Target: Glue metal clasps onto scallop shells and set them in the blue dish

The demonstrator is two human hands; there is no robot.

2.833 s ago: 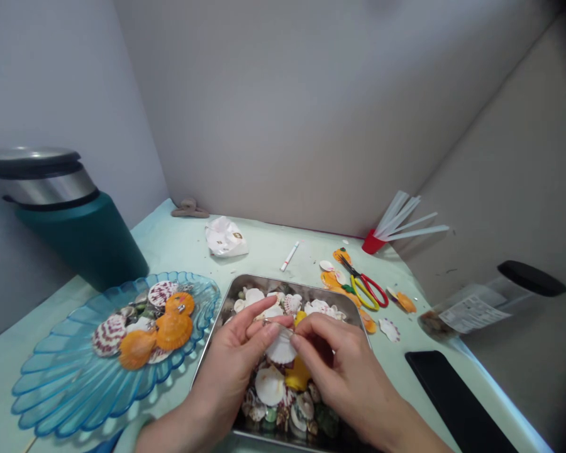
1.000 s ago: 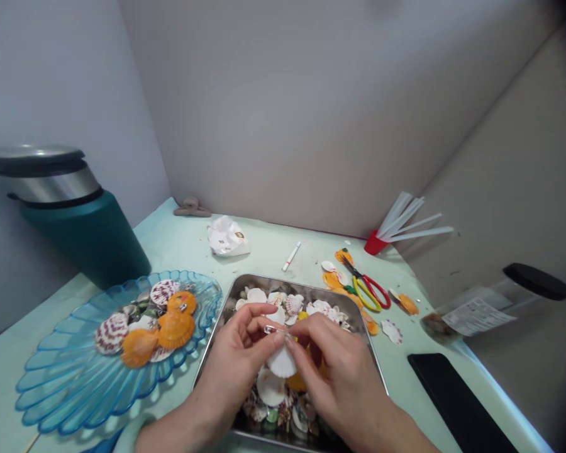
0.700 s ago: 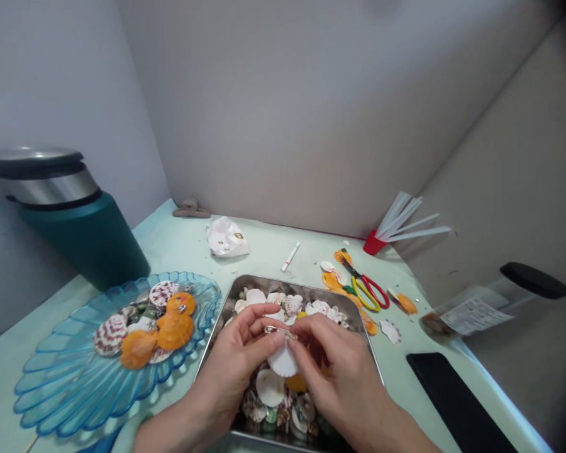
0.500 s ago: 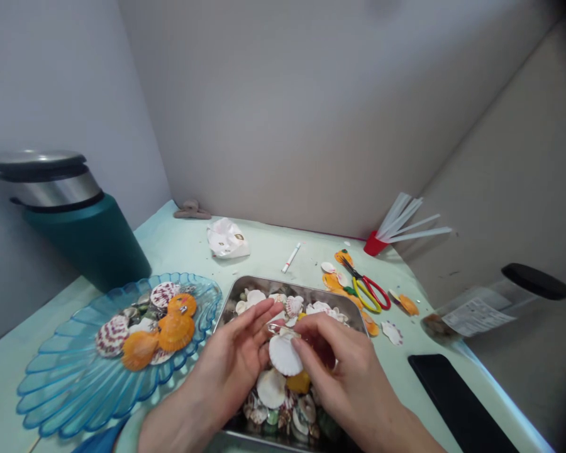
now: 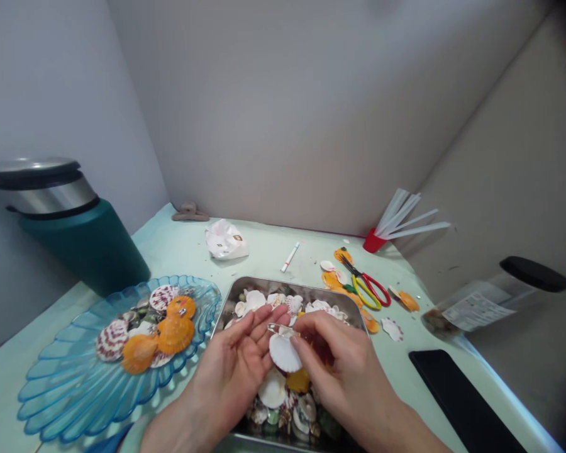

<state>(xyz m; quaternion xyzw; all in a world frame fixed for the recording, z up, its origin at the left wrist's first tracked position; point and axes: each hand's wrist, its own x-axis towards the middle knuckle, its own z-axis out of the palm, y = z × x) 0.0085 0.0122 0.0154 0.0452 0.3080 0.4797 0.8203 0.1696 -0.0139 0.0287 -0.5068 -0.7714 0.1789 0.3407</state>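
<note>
Between thumb and fingers, my right hand (image 5: 342, 358) pinches a white scallop shell (image 5: 284, 353) near its hinge. A thin silver clip-like piece (image 5: 279, 328) lies along the shell's top edge; its exact kind is too small to tell. My left hand (image 5: 238, 365) is open, palm up, with fingers stretched beside the shell. Both hands are over a metal tray (image 5: 226, 302) filled with shells. Under the hands, a larger white shell (image 5: 272, 390), a yellow piece (image 5: 298, 380) and small spiral shells (image 5: 285, 418) show.
At left, a blue shell-shaped dish (image 5: 70, 384) bears orange and striped shells, near a teal bottle (image 5: 82, 245). At right lie scissors (image 5: 370, 289), orange shells (image 5: 330, 280), a black slab (image 5: 457, 396) and a clear jar (image 5: 481, 308). Glue sticks (image 5: 399, 214) stand in a red cup (image 5: 373, 241).
My left fingers have spread and straightened slightly next to the shell. The shell stays in my right hand, and the view has shifted a little.
</note>
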